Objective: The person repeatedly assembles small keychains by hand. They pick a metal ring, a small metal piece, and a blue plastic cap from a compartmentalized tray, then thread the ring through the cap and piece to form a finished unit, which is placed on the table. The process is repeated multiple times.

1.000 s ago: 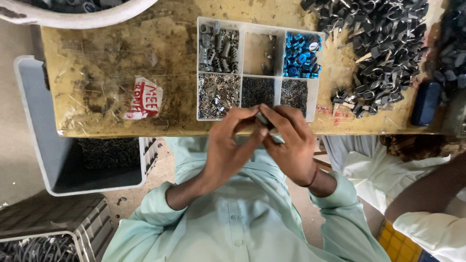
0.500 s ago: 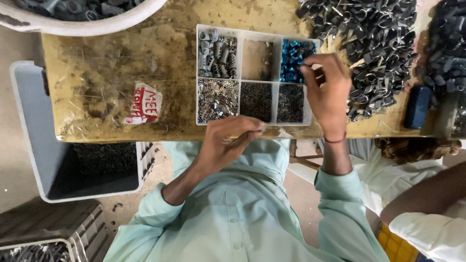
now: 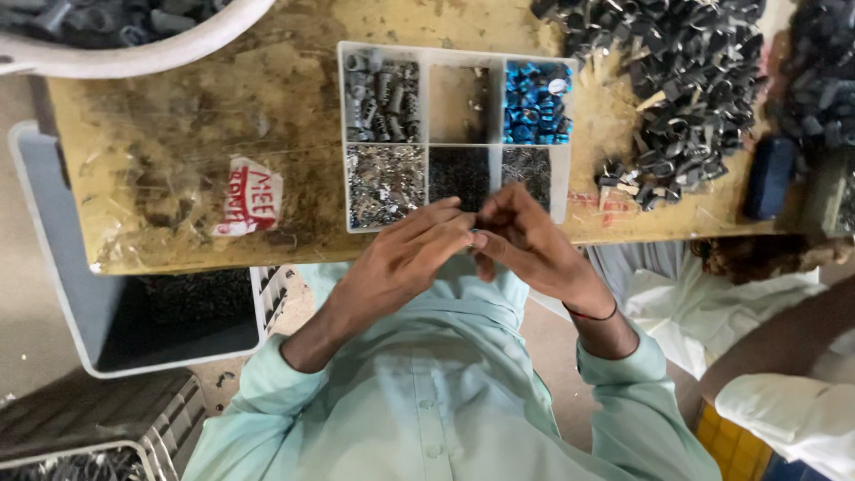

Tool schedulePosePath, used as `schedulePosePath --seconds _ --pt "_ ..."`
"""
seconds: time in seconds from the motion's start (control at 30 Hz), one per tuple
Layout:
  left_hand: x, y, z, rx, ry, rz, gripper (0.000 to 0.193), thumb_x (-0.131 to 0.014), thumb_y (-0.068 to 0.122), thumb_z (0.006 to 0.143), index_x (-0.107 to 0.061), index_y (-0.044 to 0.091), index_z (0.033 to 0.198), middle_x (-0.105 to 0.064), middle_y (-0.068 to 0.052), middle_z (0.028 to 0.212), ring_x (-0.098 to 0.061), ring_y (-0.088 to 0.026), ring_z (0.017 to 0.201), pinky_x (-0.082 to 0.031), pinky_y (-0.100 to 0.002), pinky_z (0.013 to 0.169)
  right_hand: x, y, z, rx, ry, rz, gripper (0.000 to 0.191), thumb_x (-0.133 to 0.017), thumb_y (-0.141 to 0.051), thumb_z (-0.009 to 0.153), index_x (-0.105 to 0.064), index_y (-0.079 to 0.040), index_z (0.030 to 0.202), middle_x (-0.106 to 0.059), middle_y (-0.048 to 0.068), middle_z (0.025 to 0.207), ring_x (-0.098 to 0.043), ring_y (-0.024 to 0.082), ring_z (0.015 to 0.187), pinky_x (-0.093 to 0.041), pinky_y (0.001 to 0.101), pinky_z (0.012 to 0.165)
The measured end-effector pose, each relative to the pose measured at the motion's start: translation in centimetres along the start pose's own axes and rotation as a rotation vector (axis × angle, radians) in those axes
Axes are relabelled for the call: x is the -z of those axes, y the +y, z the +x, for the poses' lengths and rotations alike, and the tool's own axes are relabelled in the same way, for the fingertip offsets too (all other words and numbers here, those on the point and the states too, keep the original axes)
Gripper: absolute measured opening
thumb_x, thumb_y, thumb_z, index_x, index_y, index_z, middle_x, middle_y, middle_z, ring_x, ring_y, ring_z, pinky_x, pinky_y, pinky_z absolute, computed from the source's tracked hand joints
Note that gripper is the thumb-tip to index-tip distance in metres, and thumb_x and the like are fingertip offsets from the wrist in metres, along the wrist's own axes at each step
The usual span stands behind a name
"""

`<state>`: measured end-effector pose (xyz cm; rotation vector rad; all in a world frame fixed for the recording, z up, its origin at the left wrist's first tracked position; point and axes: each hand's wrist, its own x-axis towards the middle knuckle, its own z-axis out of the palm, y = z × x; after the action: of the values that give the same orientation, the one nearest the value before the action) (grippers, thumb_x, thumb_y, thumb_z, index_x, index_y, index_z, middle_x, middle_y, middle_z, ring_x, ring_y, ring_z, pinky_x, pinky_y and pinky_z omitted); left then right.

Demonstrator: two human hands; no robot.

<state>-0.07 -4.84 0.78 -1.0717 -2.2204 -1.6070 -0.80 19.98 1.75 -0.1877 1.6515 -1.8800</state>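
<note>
your left hand (image 3: 405, 258) and right hand (image 3: 525, 240) pinch something too small to identify, fingertips together, before the six-compartment tray (image 3: 454, 71).

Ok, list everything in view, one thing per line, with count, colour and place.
compartment tray: one, clear, six sections, table middle
blue parts: many, top-right section
grey cylinders: many, top-left section
silver bits: many, bottom-left section
black parts pile: one, table right
white tub: one, top left
wooden table: one, brown
red-and-white label: one, table left
grey bin: one, below table
left hand: fingertips meeting the right
right hand: pinching something too small to identify
</note>
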Motion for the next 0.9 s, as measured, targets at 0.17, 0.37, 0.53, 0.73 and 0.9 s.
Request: schedulePosePath --seconds 0.17,0.37,0.53,0.73,0.9 --pt "-1.7 0.9 1.4 0.198 0.185 -0.108 0.048 -0.085 -0.002 0.082 -0.064 0.005 0.126 -0.075 -0.007 0.113 -0.072 -0.026 0.104 -0.060 -0.036 0.091 -3.9 0.5 -0.4 0.173 0.113 0.152 0.029 -0.048 -0.010 0.115 -0.030 -0.009 0.138 -0.057 0.009 0.112 -0.060 0.013 0.095 -0.056 0.0273 0.075" --pt "-1.6 0.9 1.5 0.160 0.234 -0.076 0.034 -0.086 -0.001 0.083 -0.073 0.006 0.113 -0.077 -0.006 0.106 -0.072 -0.021 0.102 -0.060 -0.033 0.088 1.3 -1.0 -1.9 0.227 0.115 -0.475 0.043 -0.060 0.008 0.095 -0.059 -0.006 0.136 -0.066 0.011 0.118 -0.068 0.018 0.098 -0.061 0.0313 0.081" --pt "-1.7 -0.2 1.6 0.248 0.263 -0.105 0.032 -0.085 -0.004 0.082 -0.074 0.004 0.110 -0.075 -0.006 0.100 -0.070 -0.022 0.097 -0.058 -0.033 0.083 9.2 -2.2 -4.6 0.122 0.597 -1.458 0.032 -0.071 0.002 0.098 -0.073 -0.010 0.128 -0.065 0.017 0.120 -0.069 0.030 0.100 -0.055 0.0381 0.078" --pt "-1.6 -0.5 1.7 0.220 0.197 -0.129 0.032 -0.085 -0.004 0.082 -0.072 0.004 0.110 -0.076 -0.007 0.101 -0.070 -0.022 0.096 -0.058 -0.033 0.083 11.5 -2.3 -4.5 0.333 0.552 -1.345 0.023 -0.080 -0.008 0.090 -0.068 -0.006 0.109 -0.063 0.016 0.115 -0.067 0.035 0.101 -0.055 0.0414 0.085" --pt "-2.0 0.0 1.7 0.243 0.171 -0.139 0.033 -0.081 -0.004 0.086 -0.070 0.006 0.115 -0.075 -0.009 0.109 -0.072 -0.024 0.104 -0.059 -0.035 0.089 9.1 -1.9 -4.0 0.470 0.557 -0.061 0.016 -0.063 -0.006 0.106 -0.052 -0.012 0.117 -0.058 0.006 0.112 -0.071 0.020 0.098 -0.058 0.0306 0.091"
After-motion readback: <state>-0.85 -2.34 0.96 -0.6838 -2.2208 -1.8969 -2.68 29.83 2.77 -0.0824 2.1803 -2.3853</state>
